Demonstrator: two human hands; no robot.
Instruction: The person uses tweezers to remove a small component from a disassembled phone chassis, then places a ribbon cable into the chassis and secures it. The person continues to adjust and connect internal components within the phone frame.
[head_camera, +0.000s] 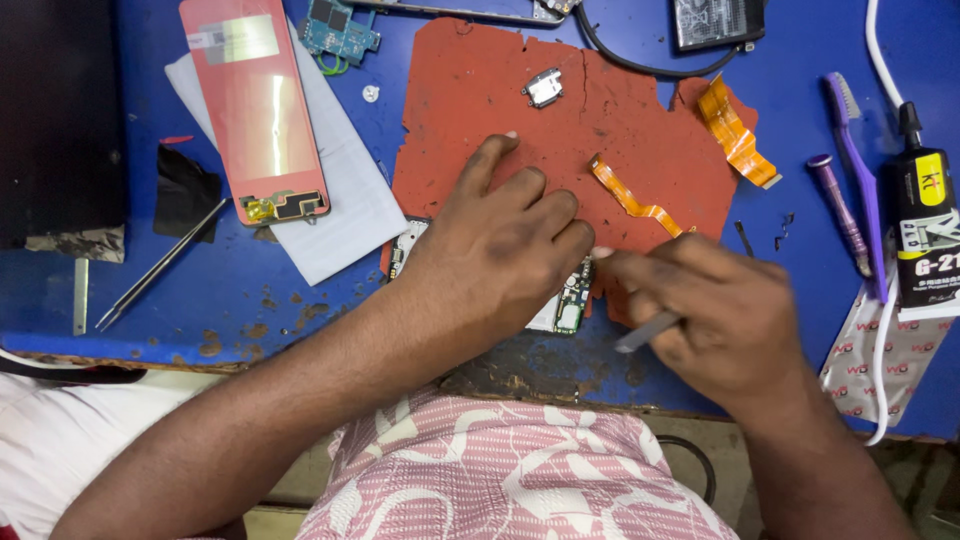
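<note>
My left hand (500, 250) lies flat over a phone circuit board (572, 300), pressing it onto a torn red work mat (600, 110); only the board's ends show at each side of the hand. My right hand (715, 310) is closed around a thin grey metal tool (645, 332), its fingertips at the board's right end. An orange flex cable (632, 198) rests on the mat just above my right hand. A small metal part (543, 87) sits further up the mat.
A pink phone screen panel (255, 105) lies on white paper at the left, with metal tweezers (160, 265) below it. A folded orange flex cable (738, 132), purple toothbrush (860, 180), purple screwdriver (840, 210) and glue tube (925, 230) occupy the right.
</note>
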